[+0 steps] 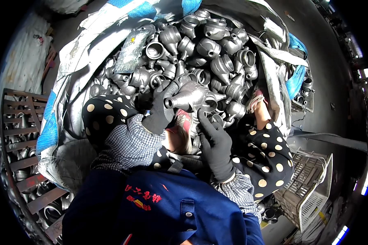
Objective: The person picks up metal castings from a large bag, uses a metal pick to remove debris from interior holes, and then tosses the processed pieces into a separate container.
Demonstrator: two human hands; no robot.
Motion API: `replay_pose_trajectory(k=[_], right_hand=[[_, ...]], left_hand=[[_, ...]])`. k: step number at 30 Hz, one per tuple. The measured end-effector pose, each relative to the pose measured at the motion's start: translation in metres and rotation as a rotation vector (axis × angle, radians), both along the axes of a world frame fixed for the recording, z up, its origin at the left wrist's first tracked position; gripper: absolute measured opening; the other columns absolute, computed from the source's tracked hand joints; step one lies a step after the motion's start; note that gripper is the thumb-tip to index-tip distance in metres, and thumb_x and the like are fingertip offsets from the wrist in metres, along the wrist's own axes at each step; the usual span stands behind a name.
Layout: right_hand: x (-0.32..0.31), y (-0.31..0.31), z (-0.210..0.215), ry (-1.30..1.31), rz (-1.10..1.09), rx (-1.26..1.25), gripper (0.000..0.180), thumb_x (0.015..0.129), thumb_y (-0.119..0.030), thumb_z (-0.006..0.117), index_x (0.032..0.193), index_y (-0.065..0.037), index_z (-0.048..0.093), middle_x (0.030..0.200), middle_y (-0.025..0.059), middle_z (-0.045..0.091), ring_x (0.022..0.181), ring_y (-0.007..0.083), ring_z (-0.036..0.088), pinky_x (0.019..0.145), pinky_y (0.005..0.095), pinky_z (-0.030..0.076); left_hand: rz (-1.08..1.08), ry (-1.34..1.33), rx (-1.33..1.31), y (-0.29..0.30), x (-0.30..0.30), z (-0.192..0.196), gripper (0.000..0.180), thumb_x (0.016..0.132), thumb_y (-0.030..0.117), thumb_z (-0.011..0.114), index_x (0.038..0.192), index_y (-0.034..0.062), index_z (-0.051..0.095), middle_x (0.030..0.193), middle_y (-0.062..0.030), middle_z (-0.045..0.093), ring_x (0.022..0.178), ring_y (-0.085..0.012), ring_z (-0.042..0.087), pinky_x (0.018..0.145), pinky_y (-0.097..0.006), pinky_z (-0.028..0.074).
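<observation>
In front of me, a grey metal casting [190, 96] with a round body and a narrow tubular neck pointing left is held up over the heap. My left hand [159, 112], in a dark glove, grips it from the left side; some of its fingers are hidden behind the part. Just below the casting's right side is my right hand [216, 143], gloved too. Its index finger reaches up to the casting's lower edge, while the thumb stands apart. Beneath and beyond lie many similar grey castings [210, 47] in a large white woven sack [75, 65].
A flat, worn plate [133, 51] rests on the castings at the left. Blue straps [296, 69] hang on the sack's rim. To my left stands a rusty slatted metal bin [22, 145] holding more parts. A pale plastic crate [308, 188] sits at the lower right.
</observation>
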State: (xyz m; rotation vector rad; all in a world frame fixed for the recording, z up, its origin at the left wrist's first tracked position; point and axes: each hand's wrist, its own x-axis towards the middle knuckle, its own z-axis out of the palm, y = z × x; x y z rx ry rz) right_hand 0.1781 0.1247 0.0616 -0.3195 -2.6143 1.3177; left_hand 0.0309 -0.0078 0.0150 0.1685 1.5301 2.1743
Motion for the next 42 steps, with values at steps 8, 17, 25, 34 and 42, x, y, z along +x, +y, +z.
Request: replay_pose_trajectory(k=[8, 17, 25, 34, 42], right_hand=[[-0.004, 0.004, -0.013, 0.217, -0.043, -0.181, 0.039, 0.087, -0.004, 0.062, 0.125, -0.010, 0.063, 0.082, 0.0129, 0.064, 0.063, 0.0189, 0.058, 0.059, 0.0304, 0.046], [-0.002, 0.006, -0.008, 0.086, 0.043, -0.195, 0.036, 0.085, -0.006, 0.066, 0.122, -0.008, 0.065, 0.077, 0.0141, 0.063, 0.062, 0.0168, 0.057, 0.060, 0.0294, 0.046], [-0.003, 0.014, -0.005, 0.036, 0.053, -0.225, 0.035, 0.088, -0.003, 0.062, 0.122, -0.006, 0.064, 0.082, 0.0149, 0.066, 0.070, 0.0148, 0.061, 0.066, 0.0273, 0.048], [-0.001, 0.015, -0.006, -0.033, 0.024, -0.466, 0.032, 0.092, -0.007, 0.060, 0.123, -0.001, 0.062, 0.107, 0.0173, 0.070, 0.096, 0.0146, 0.065, 0.082, 0.0267, 0.049], [-0.001, 0.009, -0.009, -0.027, 0.022, -0.490, 0.033, 0.093, -0.007, 0.060, 0.125, 0.001, 0.059, 0.113, 0.0161, 0.068, 0.102, 0.0137, 0.063, 0.087, 0.0257, 0.048]], left_hand=[[0.011, 0.083, -0.061, 0.000, 0.000, -0.001, 0.030, 0.101, 0.016, 0.043, 0.113, -0.0036, 0.062, 0.100, -0.0092, 0.065, 0.090, -0.0150, 0.065, 0.078, -0.027, 0.054], [0.015, 0.381, -0.279, -0.001, -0.003, -0.004, 0.030, 0.101, 0.016, 0.043, 0.112, -0.0036, 0.062, 0.100, -0.0092, 0.065, 0.089, -0.0149, 0.065, 0.078, -0.027, 0.054], [0.040, 0.464, -0.332, 0.003, -0.005, -0.006, 0.029, 0.101, 0.016, 0.043, 0.110, -0.0031, 0.063, 0.097, -0.0086, 0.065, 0.086, -0.0138, 0.064, 0.075, -0.027, 0.054], [-0.012, 0.494, -0.378, -0.001, -0.007, -0.004, 0.032, 0.102, 0.023, 0.045, 0.108, -0.0029, 0.063, 0.100, -0.0092, 0.065, 0.090, -0.0132, 0.063, 0.076, -0.027, 0.054], [0.077, -0.319, 0.201, 0.012, -0.002, 0.003, 0.034, 0.103, 0.022, 0.042, 0.113, -0.0032, 0.062, 0.107, -0.0104, 0.063, 0.095, -0.0162, 0.064, 0.082, -0.030, 0.054]])
